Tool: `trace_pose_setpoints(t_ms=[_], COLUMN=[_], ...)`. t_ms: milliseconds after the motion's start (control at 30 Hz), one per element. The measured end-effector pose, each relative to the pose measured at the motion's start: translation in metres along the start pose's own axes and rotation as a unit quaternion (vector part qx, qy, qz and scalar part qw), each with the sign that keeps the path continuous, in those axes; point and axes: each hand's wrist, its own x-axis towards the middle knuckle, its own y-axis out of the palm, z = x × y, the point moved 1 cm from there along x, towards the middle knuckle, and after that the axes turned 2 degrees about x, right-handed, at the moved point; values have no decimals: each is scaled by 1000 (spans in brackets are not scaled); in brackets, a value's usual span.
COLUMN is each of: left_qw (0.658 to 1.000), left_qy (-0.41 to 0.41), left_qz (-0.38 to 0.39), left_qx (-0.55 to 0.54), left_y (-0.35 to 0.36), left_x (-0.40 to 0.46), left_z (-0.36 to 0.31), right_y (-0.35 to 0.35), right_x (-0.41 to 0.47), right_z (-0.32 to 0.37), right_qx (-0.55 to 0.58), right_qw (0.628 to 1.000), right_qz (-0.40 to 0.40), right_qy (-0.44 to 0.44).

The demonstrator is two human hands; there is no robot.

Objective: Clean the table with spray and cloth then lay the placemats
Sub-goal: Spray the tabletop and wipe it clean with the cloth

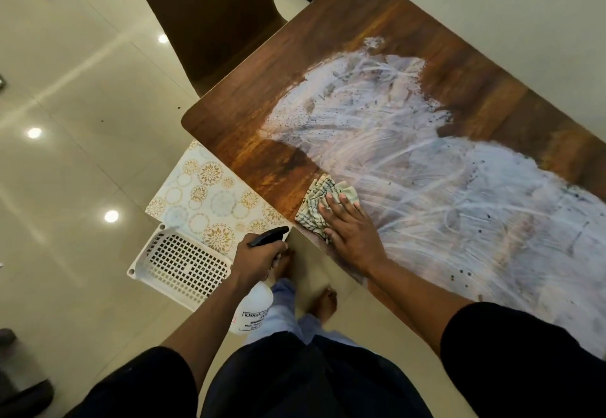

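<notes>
The one bottle (254,306) in my left hand (259,258) has a label whose top line reads "KISSAN"; the lines under it are too small for me to read. My fingers are wrapped tight around its neck, below the black spray head, and it hangs off the table's edge over the floor. My right hand (352,230) lies flat, fingers spread, pressing one checked cloth (316,202) onto the table (344,53), with white streaky smears spreading beyond my fingertips. Just past my left hand sits one white basket (178,266) with one patterned placemat (210,198) lying across it. One brown chair (210,17) stands farther off.
</notes>
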Motion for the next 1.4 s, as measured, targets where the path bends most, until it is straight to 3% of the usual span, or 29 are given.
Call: trace_pose_setpoints(t_ms=[133, 267, 500, 700, 900, 1067, 1133, 1233, 1400], left_qw=[1000, 998, 999, 998, 997, 996, 994, 990, 981], left_qy=[14, 30, 37, 28, 36, 23, 25, 33, 56], left_qz=[-20, -45, -13, -31, -20, -7, 3, 27, 64], left_qx=[-14, -29, 37, 56, 63, 87, 110, 136, 174], left_y=[15, 22, 41, 53, 57, 50, 49, 51, 58], left_x=[-16, -23, -37, -46, -55, -51, -49, -45, -42], left_z=[3, 9, 14, 21, 25, 27, 25, 16, 2], right_y=[5, 3, 10, 20, 35, 47, 44, 39, 38], right_x=[5, 23, -20, -84, -81, -75, -74, -88, -149], right_z=[27, 40, -1, -42, -1, 23, 21, 8, -23], right_qx=[11, 8, 11, -6, 30, 2, 15, 19, 28], right_qw=[999, 999, 997, 998, 987, 998, 998, 997, 980], right_qz=[-12, 10, -12, -54, -112, -67, -57, -67, -115], right_qy=[40, -37, -79, 16, 112, 0, -7, 24, 161])
